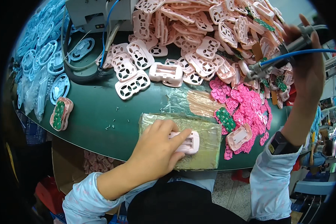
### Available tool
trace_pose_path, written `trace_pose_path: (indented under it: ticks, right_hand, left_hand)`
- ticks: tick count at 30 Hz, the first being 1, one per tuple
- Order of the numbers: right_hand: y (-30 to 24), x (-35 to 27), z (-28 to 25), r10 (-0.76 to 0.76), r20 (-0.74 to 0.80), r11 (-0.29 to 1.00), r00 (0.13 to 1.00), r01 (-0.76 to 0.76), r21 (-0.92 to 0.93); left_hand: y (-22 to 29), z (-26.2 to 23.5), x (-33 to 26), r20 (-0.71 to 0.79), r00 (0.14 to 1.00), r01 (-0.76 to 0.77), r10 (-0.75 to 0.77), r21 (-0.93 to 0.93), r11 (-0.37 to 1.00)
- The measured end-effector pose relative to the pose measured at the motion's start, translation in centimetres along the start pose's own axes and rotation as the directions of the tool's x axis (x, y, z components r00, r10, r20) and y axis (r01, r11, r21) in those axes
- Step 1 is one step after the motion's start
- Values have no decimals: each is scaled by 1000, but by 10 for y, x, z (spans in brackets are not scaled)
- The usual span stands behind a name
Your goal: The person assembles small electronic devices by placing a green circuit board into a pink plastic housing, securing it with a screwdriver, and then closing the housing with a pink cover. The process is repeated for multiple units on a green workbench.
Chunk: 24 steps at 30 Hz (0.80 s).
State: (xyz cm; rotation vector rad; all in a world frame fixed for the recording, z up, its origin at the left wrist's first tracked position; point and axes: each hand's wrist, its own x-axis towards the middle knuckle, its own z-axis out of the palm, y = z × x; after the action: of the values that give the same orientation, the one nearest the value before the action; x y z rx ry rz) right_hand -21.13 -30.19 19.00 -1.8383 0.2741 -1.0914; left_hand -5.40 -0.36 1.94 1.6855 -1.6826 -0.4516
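On a tape-covered pad (pixel 209 140) at the near edge of the table lies a pale pink controller shell (pixel 192 143), its battery compartment facing up. My left hand (pixel 158 145) grips it from the left, fingers over its top and thumb along its near side. Up at the right, my right hand (pixel 308 74) is raised, its fingers around a metal air screwdriver (pixel 267 67) with a blue hose. Part of that grip is blurred. Right of the pad, another pink shell (pixel 239 137) and a green circuit board (pixel 225 118) rest against a heap of bright pink button pads (pixel 246 106).
A big pile of pink shells (pixel 190 22) covers the table's back. Blue plastic parts (pixel 35 56) are heaped at the left. Small screws (pixel 110 126) lie left of the pad. A shell with a board (pixel 61 114) sits near the left edge. A grey box (pixel 100 15) with cables stands behind.
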Motion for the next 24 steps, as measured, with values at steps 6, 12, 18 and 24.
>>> trace_pose_path:
  ticks: [6,12,18,24]
  right_hand:
    - [-56,-48,57,-31,510,804,860,-281,525]
    - [-71,-107,100,-87,306,804,948,-115,583]
    - [-78,-97,96,-88,393,863,915,-127,489]
    - [-76,-101,107,-65,405,898,912,-124,423]
  left_hand:
    - [1,-2,-3,16,998,54,-55,33,998]
    - [-1,-1,-4,-21,999,45,-44,18,999]
    - [-2,1,-4,-20,999,30,-30,14,999]
    - [-1,1,-4,-18,999,41,-42,-25,999]
